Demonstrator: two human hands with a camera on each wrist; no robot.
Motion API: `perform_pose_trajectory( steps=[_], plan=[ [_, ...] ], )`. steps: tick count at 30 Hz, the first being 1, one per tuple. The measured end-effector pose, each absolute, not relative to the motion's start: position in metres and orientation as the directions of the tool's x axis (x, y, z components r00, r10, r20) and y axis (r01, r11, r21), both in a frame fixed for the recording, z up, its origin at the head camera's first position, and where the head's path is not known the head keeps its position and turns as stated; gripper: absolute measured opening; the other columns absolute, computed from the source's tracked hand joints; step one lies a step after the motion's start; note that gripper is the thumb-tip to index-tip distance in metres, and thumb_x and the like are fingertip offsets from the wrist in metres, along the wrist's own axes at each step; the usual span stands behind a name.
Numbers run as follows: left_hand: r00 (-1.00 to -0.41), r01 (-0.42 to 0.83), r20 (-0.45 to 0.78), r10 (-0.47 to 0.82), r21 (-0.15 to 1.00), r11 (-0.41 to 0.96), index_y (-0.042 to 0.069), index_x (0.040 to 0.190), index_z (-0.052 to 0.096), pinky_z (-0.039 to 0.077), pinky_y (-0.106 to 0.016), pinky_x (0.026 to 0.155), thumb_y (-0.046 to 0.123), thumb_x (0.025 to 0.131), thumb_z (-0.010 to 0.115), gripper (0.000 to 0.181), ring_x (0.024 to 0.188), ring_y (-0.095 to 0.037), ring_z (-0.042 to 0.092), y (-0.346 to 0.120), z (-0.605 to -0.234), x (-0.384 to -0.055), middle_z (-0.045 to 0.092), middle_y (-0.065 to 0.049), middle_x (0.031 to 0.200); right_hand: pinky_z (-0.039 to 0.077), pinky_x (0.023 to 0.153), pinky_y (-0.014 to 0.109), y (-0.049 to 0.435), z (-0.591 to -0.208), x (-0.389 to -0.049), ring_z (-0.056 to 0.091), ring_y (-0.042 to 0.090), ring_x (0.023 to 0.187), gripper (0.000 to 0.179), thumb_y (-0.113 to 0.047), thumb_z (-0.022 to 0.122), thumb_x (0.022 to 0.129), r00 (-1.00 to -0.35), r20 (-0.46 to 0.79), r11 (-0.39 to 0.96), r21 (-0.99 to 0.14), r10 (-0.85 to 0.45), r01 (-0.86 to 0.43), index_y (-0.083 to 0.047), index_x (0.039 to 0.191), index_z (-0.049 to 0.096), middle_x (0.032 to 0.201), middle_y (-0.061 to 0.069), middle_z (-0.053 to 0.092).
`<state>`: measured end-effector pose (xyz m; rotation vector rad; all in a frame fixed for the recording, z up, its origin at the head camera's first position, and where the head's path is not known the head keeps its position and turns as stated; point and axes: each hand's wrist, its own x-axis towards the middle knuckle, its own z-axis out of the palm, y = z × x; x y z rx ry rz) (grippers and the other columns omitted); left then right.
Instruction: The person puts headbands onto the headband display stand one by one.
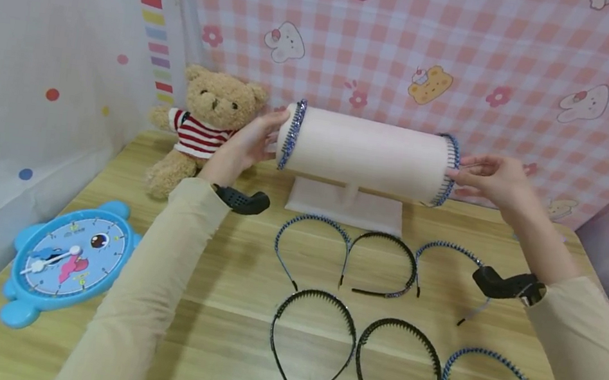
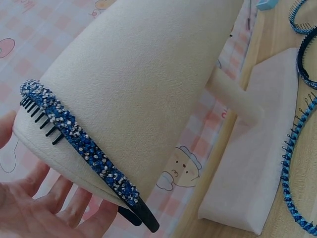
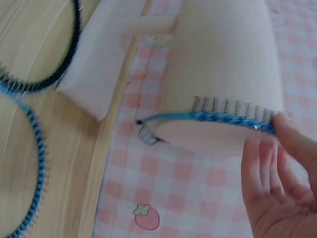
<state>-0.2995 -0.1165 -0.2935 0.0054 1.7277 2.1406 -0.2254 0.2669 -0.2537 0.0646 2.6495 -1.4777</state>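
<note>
A cream padded cylinder on a T-shaped display stand [image 1: 368,153] stands at the back of the table. Around its left end sits a headband studded with blue and silver stones [image 2: 94,139], its black comb teeth against the padding. My left hand [image 1: 246,146] touches that end, with fairly straight fingers by the rim and the thumb at the opposite side. A blue braided headband [image 3: 218,117] with thin wire teeth goes around the right end. My right hand [image 1: 501,182] pinches its edge, thumb on top and fingers against the cylinder's end face.
In front of the stand lie several headbands, among them a black one [image 1: 319,294] and a blue one [image 1: 497,355]. A teddy bear [image 1: 200,143] in a striped shirt sits back left. A blue fish-shaped clock [image 1: 79,256] lies front left. A checked cloth [image 1: 395,40] hangs behind.
</note>
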Motion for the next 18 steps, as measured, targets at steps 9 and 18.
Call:
perform_pose_trajectory(
  steps=[9,18],
  plan=[
    [-0.924,-0.299,-0.244,0.295,0.941,-0.158,0.024,0.142,0.026,0.025,-0.041,0.109,0.038,0.092,0.048,0.057,0.128,-0.018,0.034,-0.116,-0.294,-0.299,0.039,-0.001,0.139,0.006,0.106,0.065,0.276,-0.265,-0.234,-0.002,0.036,0.140,0.082,-0.033,0.061,0.087,-0.961,0.147,0.723,-0.635,-0.232,-0.272,-0.021,0.148,0.006,0.155,0.010,0.000],
    [-0.928,-0.290,-0.239,0.287,0.945,-0.149,0.023,0.144,0.021,0.026,-0.041,0.108,0.038,0.092,0.048,0.061,0.126,-0.017,0.033,-0.116,-0.293,-0.300,0.035,-0.001,0.144,0.010,0.106,0.064,0.275,-0.258,-0.241,0.011,0.043,0.138,0.075,-0.027,0.069,0.081,-0.904,0.174,0.772,-0.473,-0.391,-0.425,-0.010,0.143,0.029,0.148,0.022,0.023]
  ],
)
